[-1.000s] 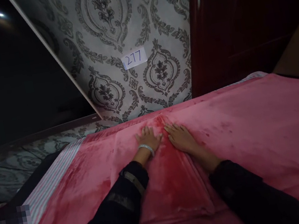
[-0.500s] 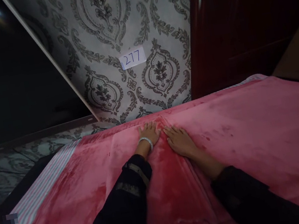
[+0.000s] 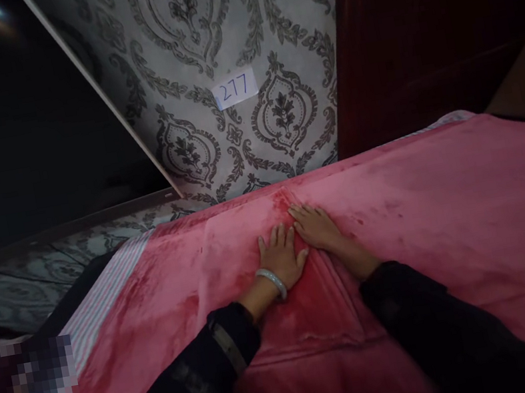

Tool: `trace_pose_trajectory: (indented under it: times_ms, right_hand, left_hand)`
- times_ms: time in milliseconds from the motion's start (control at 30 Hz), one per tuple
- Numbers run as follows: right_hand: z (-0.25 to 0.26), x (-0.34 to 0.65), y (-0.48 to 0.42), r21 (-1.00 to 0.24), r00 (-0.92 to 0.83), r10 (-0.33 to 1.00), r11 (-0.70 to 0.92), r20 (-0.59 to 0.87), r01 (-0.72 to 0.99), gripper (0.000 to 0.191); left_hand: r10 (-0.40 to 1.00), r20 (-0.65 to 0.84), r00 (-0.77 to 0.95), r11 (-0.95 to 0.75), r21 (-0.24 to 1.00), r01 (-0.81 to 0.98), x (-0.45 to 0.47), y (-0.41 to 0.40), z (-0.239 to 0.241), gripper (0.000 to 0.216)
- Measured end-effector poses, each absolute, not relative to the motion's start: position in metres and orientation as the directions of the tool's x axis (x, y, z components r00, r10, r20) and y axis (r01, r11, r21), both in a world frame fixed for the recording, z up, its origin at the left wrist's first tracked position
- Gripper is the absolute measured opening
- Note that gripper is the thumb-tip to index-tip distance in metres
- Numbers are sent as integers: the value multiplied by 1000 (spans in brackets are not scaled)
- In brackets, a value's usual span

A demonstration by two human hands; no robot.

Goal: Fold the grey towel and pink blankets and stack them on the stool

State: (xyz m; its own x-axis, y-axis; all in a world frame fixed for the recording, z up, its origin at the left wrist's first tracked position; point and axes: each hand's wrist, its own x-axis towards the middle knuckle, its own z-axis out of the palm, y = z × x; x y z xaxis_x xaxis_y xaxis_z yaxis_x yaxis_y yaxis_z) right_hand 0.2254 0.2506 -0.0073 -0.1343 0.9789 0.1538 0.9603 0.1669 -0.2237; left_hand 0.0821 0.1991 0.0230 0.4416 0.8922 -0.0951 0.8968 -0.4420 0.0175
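Note:
A pink-red plush blanket (image 3: 448,211) lies spread out in front of me. On its middle rests a folded layer of the same plush (image 3: 309,317), darker red, with stacked edges along its right side. My left hand (image 3: 280,254), with a pale bangle (image 3: 272,281) on the wrist, presses flat on this fold with fingers spread. Slightly farther off, my right hand (image 3: 316,225) lies flat across the fold's right edge, its fingers stretched out. Neither hand grips the cloth.
Striped cloth (image 3: 106,292) shows along the blanket's left edge. Behind stands a patterned wall (image 3: 209,124) with a paper marked 277 (image 3: 236,88). A large dark screen (image 3: 27,129) is at left, a dark red glossy panel (image 3: 399,50) at right. The lower left is pixelated.
My left hand has slid back toward me over the fold, its fingers now spread wider. The right hand stays at the fold's right edge. The view has shifted slightly.

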Motion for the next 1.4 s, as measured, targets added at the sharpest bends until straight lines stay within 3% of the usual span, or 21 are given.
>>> trace_pose_trajectory:
  times_ms: [233, 367, 467, 600, 933, 1067, 1133, 1233, 1300, 1400]
  right_hand:
    - [-4, 228, 252, -238, -150, 977, 183, 152, 954, 58]
    - [8, 223, 237, -306, -132, 987, 155, 97, 939, 58]
    - [9, 216, 211, -313, -221, 969, 245, 108, 918, 58]
    - [-3, 211, 180, -261, -292, 954, 300, 72, 917, 59]
    - [-16, 214, 176, -193, -282, 947, 308, 153, 932, 59]
    - [-11, 214, 177, -193, -286, 950, 306, 124, 932, 59]
    - [-4, 212, 175, -198, -273, 959, 283, 76, 939, 59]
    - [4, 207, 164, -195, -235, 971, 238, 39, 951, 60]
    - [5, 202, 151, -192, -248, 966, 256, 67, 947, 61]
    - [2, 198, 131, -185, -333, 942, 333, 31, 925, 60]
  left_hand:
    - [924, -150, 352, -351, 33, 936, 56, 165, 40, 74]
    - [886, -163, 433, -422, 100, 901, 58, 138, 45, 73]
    - [855, -159, 494, -478, 130, 869, 68, 119, 35, 76]
    - [853, -88, 515, -504, 116, 856, 76, 101, 19, 74]
    - [870, 131, 475, -488, 100, 867, 38, 52, -11, 73]
    - [879, 141, 455, -472, 124, 873, 10, 27, -6, 63]
    - [905, 160, 394, -418, 165, 893, -8, 26, 4, 55]
    - [961, 235, 143, -211, 297, 931, -44, 44, 17, 55]
    - [975, 216, -58, -55, 482, 874, -71, 62, 20, 60]
    - [978, 45, -202, 90, 786, 612, -102, 84, 13, 64]
